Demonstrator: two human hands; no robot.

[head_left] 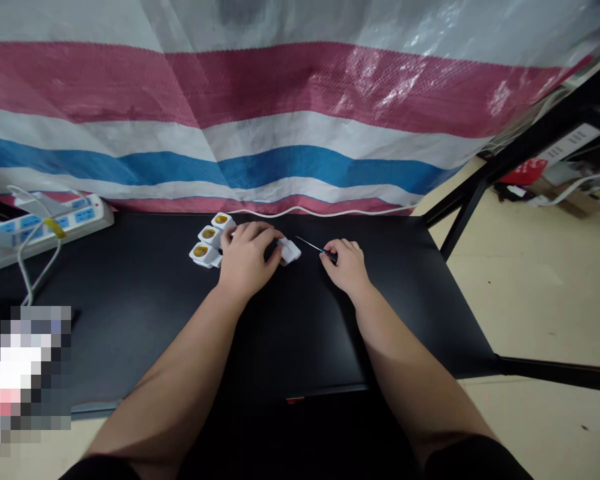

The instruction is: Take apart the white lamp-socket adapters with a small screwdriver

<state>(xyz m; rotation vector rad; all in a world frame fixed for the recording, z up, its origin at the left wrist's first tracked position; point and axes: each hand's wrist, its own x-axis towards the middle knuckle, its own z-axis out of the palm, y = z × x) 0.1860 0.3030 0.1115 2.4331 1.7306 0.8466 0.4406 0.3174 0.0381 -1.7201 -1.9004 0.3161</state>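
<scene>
My right hand (347, 265) is closed around the dark handle of a small screwdriver (309, 244). Its thin metal shaft points up and left, above the black tabletop. My left hand (250, 257) curves over white plastic, its thumb and fingers gripping a white plastic part (290, 250) that sticks out on the right. The palm and fingers hide much of that part. Just left of this hand, white square-bodied pieces with round amber centres stand in a slanting row: a front one (201, 252), a middle one (209, 235) and a back one (222, 220).
A striped plastic sheet (300, 133) hangs behind the black table (300, 327). At the left lie a white power strip (87, 217) and looped cables (55, 230). A white cord (320, 213) runs along the back edge. Black frame bars (460, 200) stand at the right.
</scene>
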